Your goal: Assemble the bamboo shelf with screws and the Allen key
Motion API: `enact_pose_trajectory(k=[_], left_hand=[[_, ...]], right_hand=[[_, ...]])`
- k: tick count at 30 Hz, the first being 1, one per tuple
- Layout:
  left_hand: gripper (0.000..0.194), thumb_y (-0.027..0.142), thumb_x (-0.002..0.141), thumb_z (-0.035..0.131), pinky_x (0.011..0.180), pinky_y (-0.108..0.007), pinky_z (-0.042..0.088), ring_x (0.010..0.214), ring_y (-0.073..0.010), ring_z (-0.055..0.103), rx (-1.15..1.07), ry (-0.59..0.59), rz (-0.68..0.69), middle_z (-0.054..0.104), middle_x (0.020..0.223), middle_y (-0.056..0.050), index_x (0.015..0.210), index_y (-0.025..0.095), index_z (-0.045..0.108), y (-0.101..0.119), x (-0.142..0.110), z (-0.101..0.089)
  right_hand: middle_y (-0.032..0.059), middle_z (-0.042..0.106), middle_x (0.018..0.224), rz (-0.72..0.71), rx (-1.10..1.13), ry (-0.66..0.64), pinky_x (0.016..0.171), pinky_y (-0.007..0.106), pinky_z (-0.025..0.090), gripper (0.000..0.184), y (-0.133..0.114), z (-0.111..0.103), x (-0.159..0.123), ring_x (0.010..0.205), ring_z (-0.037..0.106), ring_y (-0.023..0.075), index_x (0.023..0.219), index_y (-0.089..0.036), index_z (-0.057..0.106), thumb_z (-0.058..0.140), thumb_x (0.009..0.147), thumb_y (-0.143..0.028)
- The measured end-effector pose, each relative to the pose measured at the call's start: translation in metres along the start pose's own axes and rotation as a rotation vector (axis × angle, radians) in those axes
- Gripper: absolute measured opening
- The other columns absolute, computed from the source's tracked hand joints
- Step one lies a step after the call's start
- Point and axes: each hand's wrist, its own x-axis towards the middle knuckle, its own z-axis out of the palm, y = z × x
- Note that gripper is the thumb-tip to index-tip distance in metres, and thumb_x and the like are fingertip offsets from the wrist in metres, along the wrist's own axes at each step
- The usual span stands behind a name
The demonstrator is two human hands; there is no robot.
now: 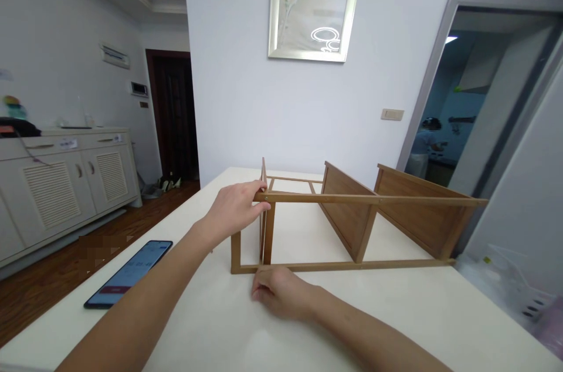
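Note:
A brown wooden shelf rack (pixel 349 210) lies on its side on the white table (pixel 197 319), its panels standing upright between an upper and a lower rail. My left hand (pixel 235 208) grips the left end of the upper rail, thumb in front and fingers over the top beside a thin panel. Down at the lower rail, right where that panel meets it, is my right hand (pixel 284 293). Its fingers are curled closed, and whatever they may hold is hidden.
A smartphone (pixel 129 275) lies on the table to the left of my left forearm. White cabinets (pixel 65 178) stand along the left wall. Beyond the doorway at right is another person (pixel 423 146). Plastic bags and a white basket (pixel 530 296) sit past the table's right edge.

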Motion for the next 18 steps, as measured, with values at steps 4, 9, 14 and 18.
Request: enact_pose_trajectory(k=[4,9,14,18], left_hand=[[0.038,0.043,0.081,0.061,0.082,-0.030,0.047,0.094,-0.0218,0.066,-0.063,0.015,-0.027,0.072,0.105,0.000,0.116,0.028,0.064,-0.003,0.001,0.003],[0.039,0.043,0.079,0.064,0.086,-0.031,0.047,0.098,-0.0220,0.066,-0.112,0.031,-0.025,0.072,0.111,0.001,0.115,0.029,0.067,-0.005,0.002,0.003],[0.037,0.038,0.082,0.060,0.086,-0.031,0.048,0.097,-0.0216,0.066,-0.135,0.078,-0.009,0.072,0.110,0.000,0.118,0.029,0.067,-0.005,-0.002,0.008],[0.035,0.038,0.085,0.059,0.088,-0.031,0.047,0.099,-0.0209,0.066,-0.163,0.104,0.044,0.073,0.110,0.002,0.118,0.032,0.067,-0.006,-0.004,0.010]], right_hand=[[0.0046,0.064,0.089,-0.091,-0.050,-0.038,0.076,0.023,0.048,0.020,-0.010,0.002,-0.002,0.083,0.060,0.0147,0.091,-0.016,0.062,0.050,0.079,-0.006],[0.0067,0.061,0.092,-0.103,0.028,0.211,0.078,0.026,0.050,0.020,-0.032,-0.012,0.005,0.085,0.059,0.0144,0.102,-0.017,0.060,0.043,0.091,-0.013],[0.0072,0.056,0.096,-0.138,-0.014,0.787,0.075,0.030,0.052,0.036,-0.050,-0.064,0.014,0.087,0.056,0.0152,0.126,-0.023,0.054,0.038,0.096,-0.013],[0.0075,0.057,0.103,-0.220,-0.161,1.038,0.077,0.032,0.054,0.041,-0.063,-0.111,0.017,0.093,0.058,0.0160,0.129,-0.027,0.054,0.042,0.094,-0.010]])
